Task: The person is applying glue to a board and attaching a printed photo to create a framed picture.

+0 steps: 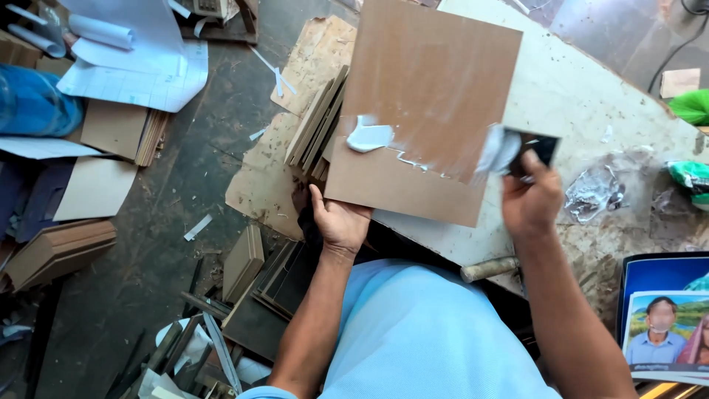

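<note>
Board: brown fibreboard panel [425,96], tilted, lower edge over the near rim of the workbench [583,96].
Glue: white blob [369,137] on the board's face, smeared streaks to its right.
Left hand [340,222]: fingers closed on the board's lower left edge.
Right hand [530,199]: fingers gripping a dark card scraper [535,151] at the board's right edge, white glue on its tip.
Beside board: stacked thin panels [317,122], left.
Near right of board: 1 photo print [668,325].

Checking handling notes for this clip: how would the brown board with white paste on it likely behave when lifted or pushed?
The brown board probably stays stiff: the left hand holds only its lower edge, yet it looks flat. It seems light, being thin. The white paste looks wet, so that face may be slippery or smear where the right hand spreads it.
</note>
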